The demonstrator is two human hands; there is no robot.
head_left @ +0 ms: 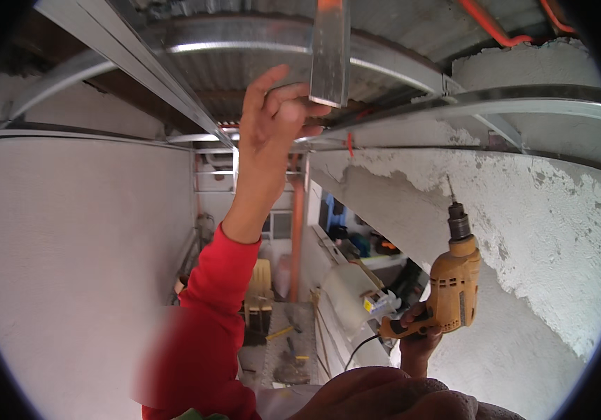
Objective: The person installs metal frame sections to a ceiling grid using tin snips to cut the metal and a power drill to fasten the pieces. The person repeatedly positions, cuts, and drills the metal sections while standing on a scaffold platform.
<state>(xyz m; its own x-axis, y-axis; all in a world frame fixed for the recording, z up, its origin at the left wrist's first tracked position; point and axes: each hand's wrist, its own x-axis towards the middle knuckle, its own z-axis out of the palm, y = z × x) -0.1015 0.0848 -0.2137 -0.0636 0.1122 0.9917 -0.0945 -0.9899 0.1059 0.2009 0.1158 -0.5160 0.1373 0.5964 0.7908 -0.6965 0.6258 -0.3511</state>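
the left hand [276, 105] pinches the lower end of a thin metal strip [330, 52] hanging from the ceiling frame [174, 91] — likely light, springy, sharp-edged, best held by its flat faces — while the right hand [419, 336] is closed round the yellow drill [454, 280] grip, bit up.

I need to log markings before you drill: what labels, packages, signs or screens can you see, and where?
Label on the yellow drill: a small dark plate on the body's side, held low in the right hand.
Small box: white with yellow and blue patches, left of the drill on a pale bundle.
No signs or screens show; nothing labelled by the left hand at the metal strip.
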